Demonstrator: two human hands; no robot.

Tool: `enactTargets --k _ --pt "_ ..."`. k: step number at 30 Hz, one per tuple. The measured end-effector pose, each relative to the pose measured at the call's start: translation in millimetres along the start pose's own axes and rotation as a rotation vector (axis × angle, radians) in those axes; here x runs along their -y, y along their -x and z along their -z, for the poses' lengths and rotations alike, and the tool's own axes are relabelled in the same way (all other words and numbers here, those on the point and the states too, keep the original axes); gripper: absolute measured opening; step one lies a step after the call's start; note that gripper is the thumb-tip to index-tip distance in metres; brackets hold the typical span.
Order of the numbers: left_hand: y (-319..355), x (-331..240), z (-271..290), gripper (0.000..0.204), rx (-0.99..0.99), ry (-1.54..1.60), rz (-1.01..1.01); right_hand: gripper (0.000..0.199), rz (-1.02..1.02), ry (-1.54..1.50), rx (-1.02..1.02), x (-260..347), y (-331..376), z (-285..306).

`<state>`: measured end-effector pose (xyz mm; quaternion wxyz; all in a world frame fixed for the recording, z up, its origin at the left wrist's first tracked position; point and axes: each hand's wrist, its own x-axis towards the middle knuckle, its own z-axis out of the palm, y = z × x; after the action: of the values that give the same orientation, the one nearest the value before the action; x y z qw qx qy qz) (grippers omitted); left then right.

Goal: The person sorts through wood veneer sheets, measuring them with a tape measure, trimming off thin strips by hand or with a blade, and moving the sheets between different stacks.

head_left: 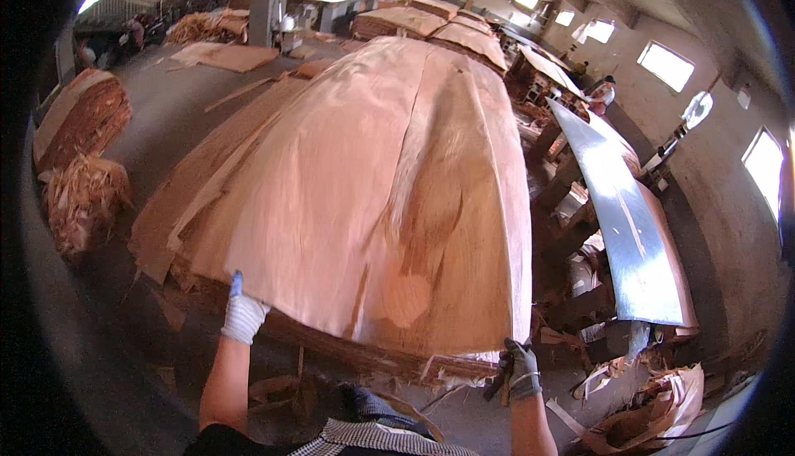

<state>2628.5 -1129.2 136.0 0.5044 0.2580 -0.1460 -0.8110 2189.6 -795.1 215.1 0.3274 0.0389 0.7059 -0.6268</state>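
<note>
Two gloved hands work the near edge in the head view, where one large, thin, reddish-tan wood veneer sheet (323, 199) lies draped over a thick, ragged-edged brown veneer stack (389, 360). The left hand (243, 315), in a white knit glove with a blue fingertip, seems to have its grip closed on the sheet's near left corner. The right hand (522, 371), in a grey glove with darkened fingers, is curled at the near right corner; I cannot tell whether its grip has the veneer or the narrow dark piece beside it.

To handle the sheet well, I would keep both corners level and draw the edge evenly, since a tug from one side could tear such thin wood. Long creases (or perhaps splits, hard to tell) run away from the near edge, so gentle outward tension and a flat palm should serve better than jerks.
</note>
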Motion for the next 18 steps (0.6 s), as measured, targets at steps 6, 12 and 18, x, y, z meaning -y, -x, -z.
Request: enactTargets --k 6,12,18 --pt "40 72 6 0.054 -0.103 -0.074 0.05 0.016 0.047 -0.098 -0.05 -21 6 112" --pt "90 156 -34 0.05 -0.185 -0.155 0.015 0.016 0.017 -0.155 -0.057 -7 23 238" --pt "124 280 -104 0.042 -0.16 -0.203 0.14 0.015 0.123 -0.121 -0.205 -3 -23 385"
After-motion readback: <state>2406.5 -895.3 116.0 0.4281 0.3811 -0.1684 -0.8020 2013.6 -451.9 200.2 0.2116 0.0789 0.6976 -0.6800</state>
